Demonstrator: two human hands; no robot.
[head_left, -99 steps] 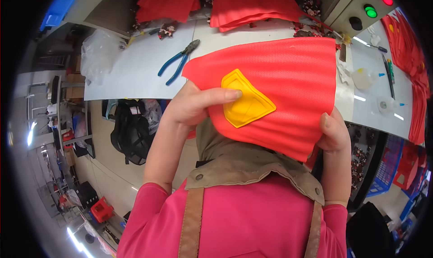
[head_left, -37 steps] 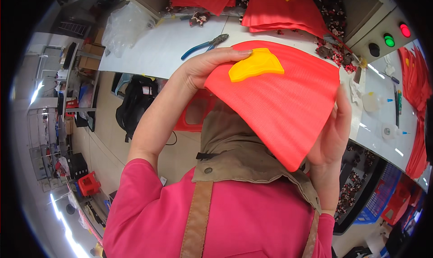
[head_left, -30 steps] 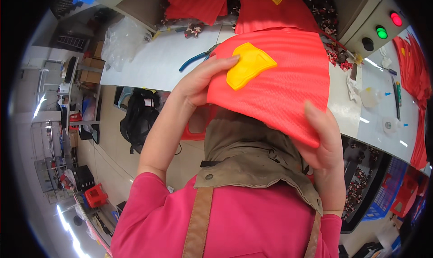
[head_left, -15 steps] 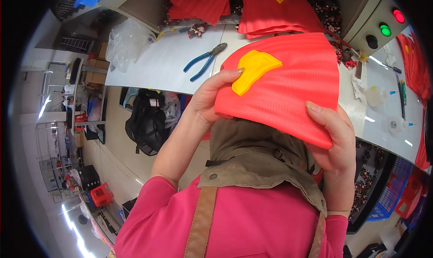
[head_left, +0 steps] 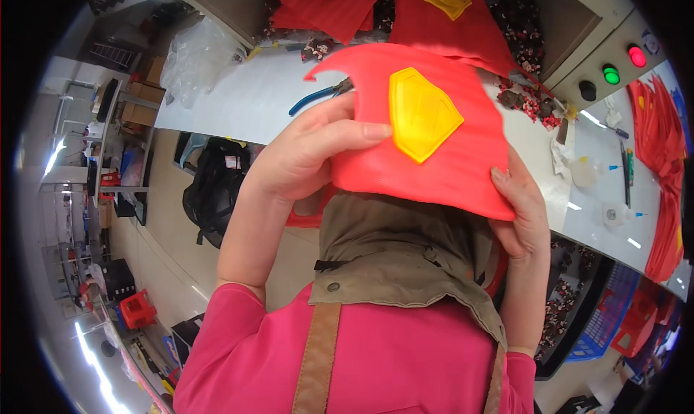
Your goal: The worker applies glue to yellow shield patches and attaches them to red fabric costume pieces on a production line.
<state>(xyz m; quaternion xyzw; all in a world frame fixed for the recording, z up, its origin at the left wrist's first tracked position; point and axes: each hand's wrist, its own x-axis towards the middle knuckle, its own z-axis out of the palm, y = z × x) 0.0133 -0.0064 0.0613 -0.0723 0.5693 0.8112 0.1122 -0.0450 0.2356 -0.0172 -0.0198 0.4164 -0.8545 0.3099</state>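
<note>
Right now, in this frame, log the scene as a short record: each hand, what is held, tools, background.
Left hand: grips the left side of a curved red textured sheet
Right hand: grips its lower right corner
On the held sheet: raised yellow five-sided emblem
Tool: blue-handled metal pliers on the white worktable, partly hidden
Beyond: similar red sheets
Lights: round red light and round green light, both glowing

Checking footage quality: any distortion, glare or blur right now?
Head view: fisheye bending, black corners. Head view: glare streaks on the glossy right tabletop, overexposed strip light lower left. Head view: yellow emblem on the red sheet has clear edges; the far left looks soft.
</note>
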